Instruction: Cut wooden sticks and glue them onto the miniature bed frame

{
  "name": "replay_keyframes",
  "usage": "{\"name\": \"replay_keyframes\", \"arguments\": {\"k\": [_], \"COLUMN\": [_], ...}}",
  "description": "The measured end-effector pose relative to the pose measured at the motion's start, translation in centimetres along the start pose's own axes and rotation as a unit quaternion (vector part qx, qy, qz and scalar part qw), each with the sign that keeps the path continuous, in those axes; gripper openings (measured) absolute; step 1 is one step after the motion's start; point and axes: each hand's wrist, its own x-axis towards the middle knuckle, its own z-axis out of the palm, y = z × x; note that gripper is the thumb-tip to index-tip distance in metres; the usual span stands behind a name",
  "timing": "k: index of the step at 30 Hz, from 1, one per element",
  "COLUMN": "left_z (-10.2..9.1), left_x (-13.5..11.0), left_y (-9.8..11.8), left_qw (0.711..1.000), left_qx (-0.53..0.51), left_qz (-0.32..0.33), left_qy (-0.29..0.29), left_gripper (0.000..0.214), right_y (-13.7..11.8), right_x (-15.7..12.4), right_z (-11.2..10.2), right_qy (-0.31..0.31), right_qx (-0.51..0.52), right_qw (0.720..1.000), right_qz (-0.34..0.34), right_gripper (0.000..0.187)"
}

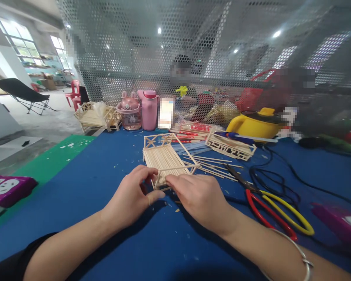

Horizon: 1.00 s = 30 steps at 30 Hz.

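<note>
A small model built of thin wooden sticks [166, 157] stands on the blue table, with a slatted floor and railings with crossed sticks. My left hand [134, 183] grips its near left corner between thumb and fingers. At the near railing, my right hand [200, 195] has its fingers pinched together against the model; its fingertips are partly hidden, and I cannot make out any separate small piece in them. To the right of the model lie several loose sticks [219, 168]. Scissors [269, 207] with one red and one yellow handle rest beside my right forearm.
Another stick model [93, 117] stands at the back left, beside a pink-lidded jar [130, 115] and a pink bottle [149, 111]. A stick frame [231, 147], a yellow pot [253, 124] and black cables [269, 171] occupy the right. A perforated metal screen [152, 47] rises behind.
</note>
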Motion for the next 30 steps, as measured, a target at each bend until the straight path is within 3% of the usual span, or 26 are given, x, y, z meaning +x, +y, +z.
{"name": "replay_keyframes", "arguments": {"k": [4, 17, 25, 30], "left_z": [0.2, -0.2, 0.0, 0.1], "left_x": [0.4, 0.3, 0.2, 0.3], "left_y": [0.0, 0.3, 0.3, 0.1], "left_qw": [0.999, 0.998, 0.999, 0.999], "left_qx": [-0.029, -0.052, -0.051, -0.046], "left_qz": [0.003, 0.004, 0.0, 0.007], "left_qy": [-0.027, -0.031, -0.018, -0.021], "left_gripper": [0.011, 0.015, 0.013, 0.013], "right_y": [-0.1, -0.1, -0.2, -0.3], "right_x": [0.4, 1.9, 1.2, 0.9], "right_z": [0.2, 0.6, 0.4, 0.3], "right_qy": [-0.016, -0.109, -0.096, -0.089], "right_qx": [0.01, 0.17, 0.296, 0.301], "right_qw": [1.0, 0.971, 0.929, 0.927], "right_qz": [0.016, 0.128, 0.202, 0.205], "right_gripper": [0.023, 0.02, 0.011, 0.012]}}
